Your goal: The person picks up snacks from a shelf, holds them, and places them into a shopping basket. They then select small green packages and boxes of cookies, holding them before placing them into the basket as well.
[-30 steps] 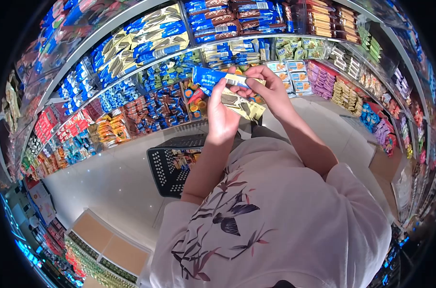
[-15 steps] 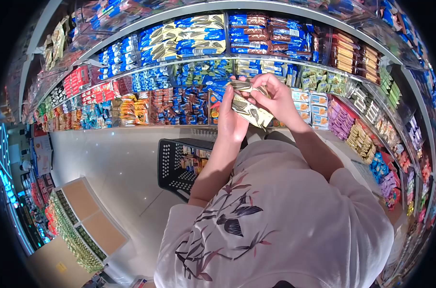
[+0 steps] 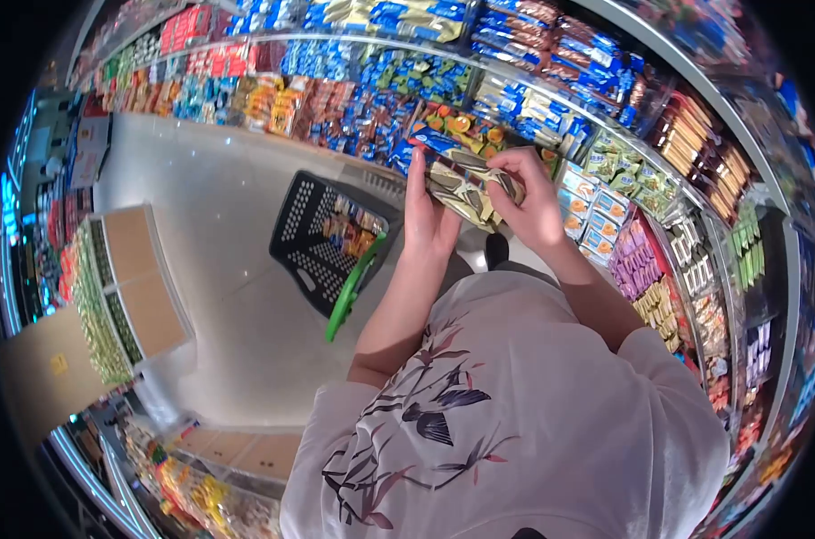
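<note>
Several cream-coloured snack packs (image 3: 462, 196) with blue ends and a dark picture printed on them lie stacked between my two hands, in front of the shelves. My left hand (image 3: 428, 216) cups the stack from its left side, thumb up along the edge. On the other side my right hand (image 3: 531, 205) has its fingers and thumb closed on the upper right of the packs. Below and left, a black shopping basket (image 3: 290, 225) with a green handle (image 3: 349, 301) stands on the floor, holding packaged goods.
Curved rows of shelves hold snacks in blue, brown and orange wrappers (image 3: 466, 126) ahead. White boxes (image 3: 596, 211) and purple packs (image 3: 636, 260) line the right. A display stand (image 3: 147, 287) with tan panels is at the left, on the pale floor (image 3: 232, 207).
The view has tilted down and turned, so the shelves sit higher and the basket's green handle shows. The packs lie more level between both hands, with blue ends more visible.
</note>
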The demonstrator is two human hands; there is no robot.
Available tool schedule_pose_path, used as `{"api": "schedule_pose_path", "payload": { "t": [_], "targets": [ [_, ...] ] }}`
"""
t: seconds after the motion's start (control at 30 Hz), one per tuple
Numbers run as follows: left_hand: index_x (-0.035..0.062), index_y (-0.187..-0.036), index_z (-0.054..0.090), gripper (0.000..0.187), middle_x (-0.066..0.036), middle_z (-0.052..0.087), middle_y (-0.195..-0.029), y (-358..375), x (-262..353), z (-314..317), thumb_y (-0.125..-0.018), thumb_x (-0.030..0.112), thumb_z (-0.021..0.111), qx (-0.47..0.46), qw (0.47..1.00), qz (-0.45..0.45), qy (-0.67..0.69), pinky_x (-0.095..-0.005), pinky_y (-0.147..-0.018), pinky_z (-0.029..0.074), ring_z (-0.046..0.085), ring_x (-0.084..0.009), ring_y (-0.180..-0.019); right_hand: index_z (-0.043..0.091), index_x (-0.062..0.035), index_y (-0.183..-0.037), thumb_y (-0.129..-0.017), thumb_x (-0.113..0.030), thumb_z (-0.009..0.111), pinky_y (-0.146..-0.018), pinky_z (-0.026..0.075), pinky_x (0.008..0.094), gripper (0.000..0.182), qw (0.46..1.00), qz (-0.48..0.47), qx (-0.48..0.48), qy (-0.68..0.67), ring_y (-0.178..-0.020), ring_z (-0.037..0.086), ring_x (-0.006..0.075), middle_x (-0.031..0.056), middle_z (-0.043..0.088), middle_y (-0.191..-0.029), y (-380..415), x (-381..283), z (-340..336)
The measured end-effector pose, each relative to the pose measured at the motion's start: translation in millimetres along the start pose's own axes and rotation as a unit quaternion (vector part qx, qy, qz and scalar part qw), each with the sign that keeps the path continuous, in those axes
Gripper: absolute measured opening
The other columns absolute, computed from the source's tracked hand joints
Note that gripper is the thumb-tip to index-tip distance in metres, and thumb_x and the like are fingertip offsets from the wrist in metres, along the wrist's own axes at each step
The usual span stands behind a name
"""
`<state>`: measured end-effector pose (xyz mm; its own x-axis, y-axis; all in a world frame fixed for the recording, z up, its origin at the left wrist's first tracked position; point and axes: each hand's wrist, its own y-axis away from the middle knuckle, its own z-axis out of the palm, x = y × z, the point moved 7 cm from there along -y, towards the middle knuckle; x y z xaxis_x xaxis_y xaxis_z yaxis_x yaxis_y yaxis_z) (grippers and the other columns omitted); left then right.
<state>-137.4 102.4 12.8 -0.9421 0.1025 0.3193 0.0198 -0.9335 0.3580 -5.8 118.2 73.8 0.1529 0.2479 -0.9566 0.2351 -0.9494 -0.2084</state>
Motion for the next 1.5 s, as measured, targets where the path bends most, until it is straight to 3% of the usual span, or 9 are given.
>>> {"api": "schedule_pose_path", "payload": {
  "t": [0.33,0.37,0.47,0.73,0.87,1.03,1.27,1.37,1.5],
  "targets": [
    [0.0078,-0.116,0.046,0.028,-0.009,0.059,-0.111,120.0,21.9,-101.7,-0.091,0.014,0.055,0.162,0.976,0.145,-0.002,-0.0390,-0.089,0.049,0.058,-0.0225,-0.103,0.043,-0.0068,-0.126,-0.089,-0.019,0.060,-0.084,0.049,0.0335,0.043,0.945,0.145,-0.255,-0.144,-0.109,0.054,0.0230,0.0086,0.052,-0.120,101.1,38.4,100.3],
    [0.0058,-0.116,0.047,0.029,-0.010,0.059,-0.112,130.1,28.7,-103.4,-0.089,0.011,0.056,0.171,0.971,0.165,-0.008,-0.0394,-0.089,0.049,0.058,-0.0225,-0.103,0.039,-0.0084,-0.132,-0.097,-0.029,0.046,-0.093,0.045,0.0346,0.041,0.835,0.386,-0.252,-0.301,-0.114,0.051,0.0215,0.0082,0.050,-0.126,128.4,58.3,118.7],
    [0.0032,-0.117,0.047,0.031,-0.010,0.058,-0.114,157.5,49.8,-110.1,-0.088,0.009,0.057,0.187,0.961,0.201,-0.040,-0.0386,-0.088,0.050,0.057,-0.0223,-0.104,0.040,-0.0104,-0.133,-0.100,-0.029,0.032,-0.102,0.037,0.0377,0.038,0.642,0.547,-0.211,-0.495,-0.118,0.049,0.0208,0.0094,0.048,-0.130,160.7,33.8,155.0],
    [-0.0029,-0.110,0.056,0.024,-0.011,0.064,-0.103,269.0,149.9,-167.4,-0.089,0.008,0.060,0.170,0.946,0.241,-0.132,-0.0292,-0.085,0.049,0.062,-0.0182,-0.099,0.043,-0.0020,-0.130,-0.101,-0.027,0.026,-0.104,0.034,0.0364,0.042,0.671,0.446,-0.305,-0.508,-0.119,0.049,0.0202,0.0088,0.051,-0.128,228.9,-16.0,296.5],
    [-0.0030,-0.113,0.052,0.027,-0.013,0.063,-0.108,319.8,220.4,-228.7,-0.089,0.008,0.059,0.212,0.935,0.268,-0.092,-0.0330,-0.086,0.051,0.062,-0.0208,-0.096,0.036,-0.0059,-0.136,-0.099,-0.030,0.033,-0.101,0.039,0.0379,0.044,0.866,0.338,-0.332,-0.162,-0.120,0.047,0.0209,0.0097,0.048,-0.130,263.3,-40.1,352.4],
    [-0.0006,-0.120,0.046,0.036,-0.012,0.061,-0.112,334.0,251.4,-248.9,-0.088,0.005,0.060,0.208,0.944,0.245,-0.077,-0.0291,-0.087,0.049,0.060,-0.0170,-0.102,0.038,-0.0036,-0.131,-0.096,-0.040,0.042,-0.100,0.039,0.0443,0.051,0.611,0.609,-0.192,-0.468,-0.121,0.046,0.0263,0.0142,0.046,-0.131,293.6,-54.2,408.7],
    [-0.0006,-0.117,0.050,0.032,-0.008,0.065,-0.106,328.4,270.3,-250.7,-0.087,0.003,0.061,0.164,0.901,0.277,-0.291,-0.0256,-0.083,0.048,0.061,-0.0121,-0.098,0.040,-0.0041,-0.130,-0.096,-0.038,0.043,-0.102,0.036,0.0392,0.049,0.646,0.550,-0.177,-0.499,-0.119,0.047,0.0241,0.0107,0.050,-0.126,267.0,-45.3,440.4],
    [-0.0014,-0.117,0.050,0.030,-0.011,0.063,-0.109,338.1,293.9,-277.5,-0.089,0.003,0.058,0.215,0.926,0.266,-0.159,-0.0286,-0.087,0.049,0.061,-0.0167,-0.100,0.037,-0.0048,-0.133,-0.094,-0.031,0.050,-0.102,0.036,0.0392,0.049,0.686,0.587,-0.246,-0.353,-0.122,0.045,0.0227,0.0093,0.047,-0.129,282.2,-22.4,465.9],
    [0.0000,-0.119,0.047,0.032,-0.012,0.057,-0.119,344.1,306.8,-331.8,-0.090,0.006,0.056,0.256,0.940,0.223,-0.032,-0.0364,-0.096,0.046,0.056,-0.0219,-0.112,0.028,-0.0022,-0.139,-0.081,-0.016,0.069,-0.104,0.034,0.0385,0.073,0.886,0.160,-0.436,-0.019,-0.127,0.040,0.0274,0.0138,0.040,-0.135,249.2,-58.4,495.6]
  ]
}}
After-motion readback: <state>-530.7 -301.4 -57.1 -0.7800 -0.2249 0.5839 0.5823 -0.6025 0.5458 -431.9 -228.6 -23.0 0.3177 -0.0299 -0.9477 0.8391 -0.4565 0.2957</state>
